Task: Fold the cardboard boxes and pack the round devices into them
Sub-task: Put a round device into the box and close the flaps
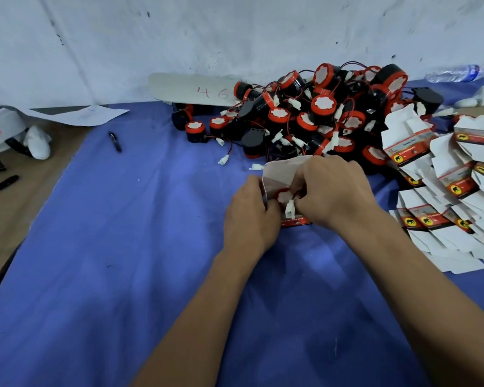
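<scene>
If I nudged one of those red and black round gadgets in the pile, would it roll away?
Probably only a little. The round devices are drum-shaped, so one lying on its side might roll, but each trails a thin wire with a white plug, and tangled wires would likely drag neighbours along.

- We see a blue cloth (pixel 129 247), matt and softly creased, over a brown matt surface (pixel 9 208).
- The round devices (pixel 323 104) look like glossy red and black plastic.
- The flat boxes (pixel 447 191) are white matt cardboard with printed glossy faces.
- The wall (pixel 179 37) is rough and stained.
</scene>
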Demonstrator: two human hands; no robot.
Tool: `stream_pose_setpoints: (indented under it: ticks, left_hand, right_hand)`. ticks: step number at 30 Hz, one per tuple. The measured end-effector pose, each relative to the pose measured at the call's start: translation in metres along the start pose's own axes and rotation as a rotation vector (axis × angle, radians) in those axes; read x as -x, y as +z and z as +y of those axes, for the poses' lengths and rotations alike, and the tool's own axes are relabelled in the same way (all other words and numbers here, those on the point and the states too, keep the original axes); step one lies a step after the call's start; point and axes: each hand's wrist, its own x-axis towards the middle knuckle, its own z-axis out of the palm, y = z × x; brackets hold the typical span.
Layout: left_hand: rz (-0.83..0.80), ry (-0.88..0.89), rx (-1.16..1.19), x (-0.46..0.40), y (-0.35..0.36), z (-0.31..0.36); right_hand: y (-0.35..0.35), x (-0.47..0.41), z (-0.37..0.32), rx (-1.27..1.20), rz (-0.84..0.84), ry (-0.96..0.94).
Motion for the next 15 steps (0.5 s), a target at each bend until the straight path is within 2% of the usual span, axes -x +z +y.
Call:
stream_pose_setpoints:
  ticks: [5, 10, 13, 15]
  left_hand:
    - [0.026, -0.008, -0.011, -0.001, 0.004, 0.001]
    - [0.032, -0.063, 0.071, -0.006, 0.006, -0.002]
    - [0.039, -0.108, 0.139, -0.01, 0.005, -0.003]
    - [0.034, -0.131, 0.169, -0.011, 0.004, -0.002]
  right_hand:
    - [-0.003, -0.001, -0.003, 0.013, 0.005, 0.022]
    - [-0.005, -0.001, -0.001, 0.038, -0.009, -0.033]
    - [-0.007, -0.005, 0.007, 0.048, -0.083, -0.051]
    - [-0.007, -0.008, 0.013, -0.034, -0.159, -0.013]
